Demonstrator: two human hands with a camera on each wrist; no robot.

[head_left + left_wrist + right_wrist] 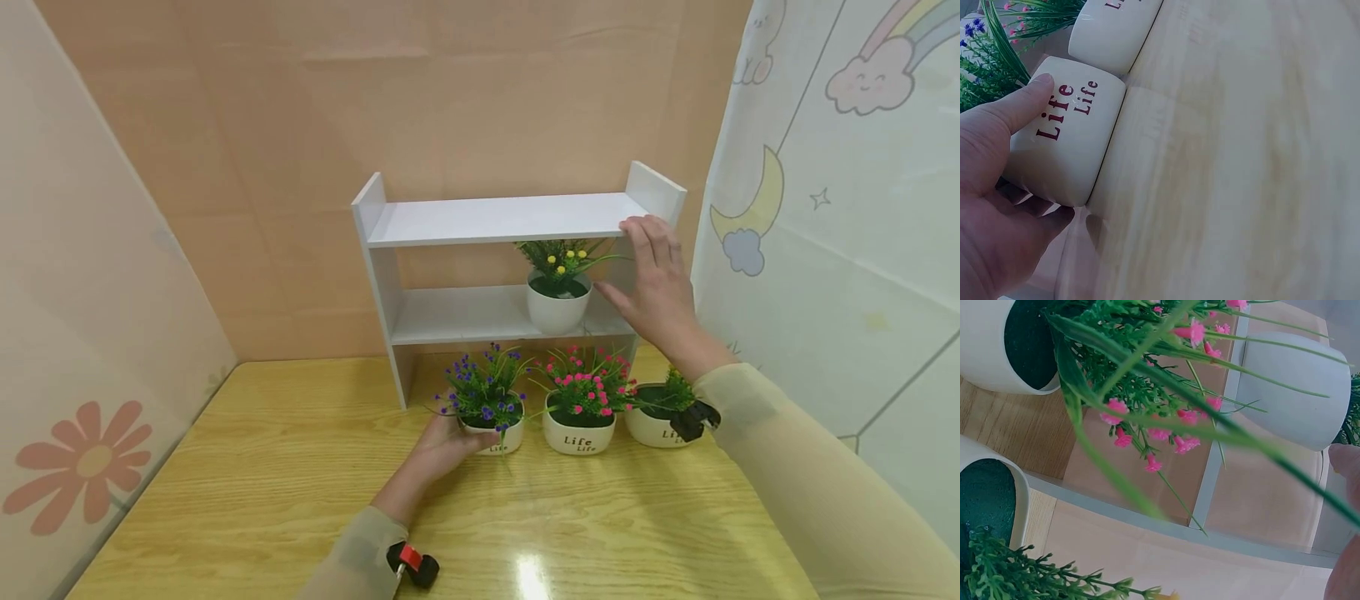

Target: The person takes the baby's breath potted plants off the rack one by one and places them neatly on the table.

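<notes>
My left hand (pixel 441 447) grips a cream pot of purple artificial flowers (pixel 486 392) on the table. In the left wrist view, the thumb (pixel 1025 103) lies across the front of that pot beside its "Life" lettering, the other fingers under its side. My right hand (pixel 660 283) is raised at the right end of a white two-tier shelf (pixel 502 218). Its fingertips are right at the top board's front edge, fingers fairly straight. The thumb points toward a white pot with yellow flowers (pixel 558 310) on the lower board; that pot also shows in the right wrist view.
A cream "Life" pot with pink flowers (pixel 581 432) stands right of the purple one. Farther right is another cream pot with yellow flowers (pixel 652 429), partly behind my right wrist. All stand on the wooden table (pixel 300 475) before the shelf. A patterned cloth (pixel 847 250) hangs at right.
</notes>
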